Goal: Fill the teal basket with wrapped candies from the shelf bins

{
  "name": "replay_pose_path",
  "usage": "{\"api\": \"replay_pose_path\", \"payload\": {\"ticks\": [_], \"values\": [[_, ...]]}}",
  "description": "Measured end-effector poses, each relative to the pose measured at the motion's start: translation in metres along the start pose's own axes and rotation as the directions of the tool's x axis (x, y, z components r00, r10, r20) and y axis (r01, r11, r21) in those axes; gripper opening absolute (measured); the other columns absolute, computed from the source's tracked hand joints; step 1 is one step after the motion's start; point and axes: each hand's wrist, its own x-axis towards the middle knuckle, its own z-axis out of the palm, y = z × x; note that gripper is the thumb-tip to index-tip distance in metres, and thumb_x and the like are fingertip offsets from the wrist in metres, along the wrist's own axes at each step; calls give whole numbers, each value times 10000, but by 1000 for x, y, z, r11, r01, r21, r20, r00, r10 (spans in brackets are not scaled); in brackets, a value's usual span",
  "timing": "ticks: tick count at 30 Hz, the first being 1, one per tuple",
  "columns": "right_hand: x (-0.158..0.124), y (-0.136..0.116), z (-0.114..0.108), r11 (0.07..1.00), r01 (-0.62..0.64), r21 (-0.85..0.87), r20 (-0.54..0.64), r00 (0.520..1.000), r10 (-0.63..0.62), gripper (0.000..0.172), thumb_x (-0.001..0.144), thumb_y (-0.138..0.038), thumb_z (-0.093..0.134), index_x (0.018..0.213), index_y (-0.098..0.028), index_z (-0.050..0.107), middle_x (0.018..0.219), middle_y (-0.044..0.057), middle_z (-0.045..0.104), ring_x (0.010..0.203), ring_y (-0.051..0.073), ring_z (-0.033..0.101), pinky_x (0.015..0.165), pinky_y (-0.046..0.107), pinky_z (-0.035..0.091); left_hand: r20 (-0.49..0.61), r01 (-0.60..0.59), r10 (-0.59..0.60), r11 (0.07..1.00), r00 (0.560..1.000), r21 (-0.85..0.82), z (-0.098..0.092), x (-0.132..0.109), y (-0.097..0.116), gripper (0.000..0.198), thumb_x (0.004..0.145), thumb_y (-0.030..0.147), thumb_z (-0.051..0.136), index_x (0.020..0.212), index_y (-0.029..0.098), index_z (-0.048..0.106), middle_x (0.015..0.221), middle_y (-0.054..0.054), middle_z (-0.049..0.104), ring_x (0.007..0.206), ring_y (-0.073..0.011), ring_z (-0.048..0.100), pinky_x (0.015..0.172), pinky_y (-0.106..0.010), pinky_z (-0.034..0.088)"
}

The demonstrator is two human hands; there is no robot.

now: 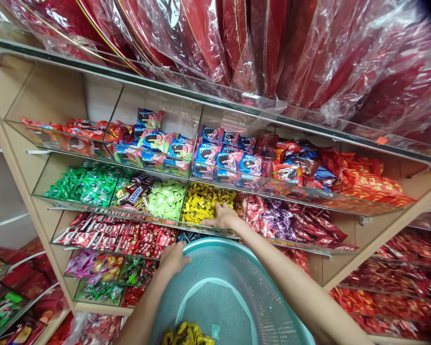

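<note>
A teal plastic basket point(215, 241) with a mesh-like wall is held up before the shelves by my left hand point(174, 258), whose fingers wrap round its rim on the left. Down in the basket lies a small heap of yellow-wrapped candies point(187, 335), partly cut off by the picture's edge. My right hand point(223, 215) reaches over the basket into a shelf compartment of yellow-wrapped candies point(200, 200). Its fingers are spread and rest on the candies; nothing shows in its grasp.
Beside the yellow candies lie light green candies point(167, 199) on the left and pink-and-purple ones point(273, 218) on the right. Above, a clear-fronted shelf holds wrapped cookies point(230, 155). A glass shelf edge point(201, 93) and red plastic-wrapped goods point(237, 43) are overhead.
</note>
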Motion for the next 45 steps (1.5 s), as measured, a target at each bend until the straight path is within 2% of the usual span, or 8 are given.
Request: {"api": "replay_pose_path", "payload": {"ticks": [6,10,17,25,30,35,38,45], "values": [[5,8,-2,996,84,-24,-43,995,-85,749,585,-635,580,1153,-175,412,1214,162,424,1066,284,467,828,359,389,2,-7,7,1000,1000,-13,-1,-1,0,378,679,411,536,1007,224,547,960,-76,640,908,-242,580,717,-296,417],[4,10,-2,995,96,-28,-56,994,-97,727,612,-649,544,1157,-188,405,1195,148,446,1041,275,488,820,359,393,-3,-5,5,1000,1000,-6,-2,-1,1,364,682,401,529,1001,227,547,950,-72,644,895,-240,585,703,-290,420],[7,-10,5,996,-7,-84,-45,999,3,858,538,-653,595,1204,-164,363,1225,184,400,1067,339,460,806,437,396,-4,-18,18,1000,1000,-9,0,-1,1,348,679,394,523,973,211,554,945,-82,643,906,-262,581,708,-319,426],[3,2,0,993,72,-92,-88,993,-80,682,641,-653,507,1133,-189,413,1124,146,505,999,282,516,775,378,409,-3,-14,14,1000,1000,-5,2,1,0,358,680,389,526,992,215,550,946,-79,641,917,-256,578,725,-318,425],[1,-10,-1,990,18,-137,-134,990,-36,769,590,-663,547,1154,-157,416,1132,168,496,1038,316,482,810,410,392,-6,-9,9,1000,1000,0,2,1,-1,363,682,403,526,994,219,549,944,-77,640,911,-254,580,722,-316,424],[7,-24,1,985,-24,-172,-31,999,18,880,525,-615,635,1218,-141,371,1193,192,443,1057,323,469,818,406,400,2,2,-2,1000,1000,-3,1,0,1,359,677,408,532,989,231,550,951,-66,642,913,-236,580,722,-295,418],[11,-24,1,985,-27,-173,-15,1000,25,897,509,-584,666,1226,-138,363,1193,200,441,1061,329,467,809,411,407,-5,5,-5,1000,1000,-4,2,0,1,359,674,411,532,981,228,553,959,-67,642,916,-244,579,721,-302,417],[12,-4,-5,988,49,-149,-27,998,-53,666,609,-576,599,1143,-209,447,1150,123,512,1038,276,500,802,367,412,6,20,-20,1000,1000,-12,0,-2,1,345,681,410,533,979,237,549,957,-57,647,894,-223,590,696,-274,418]]}}
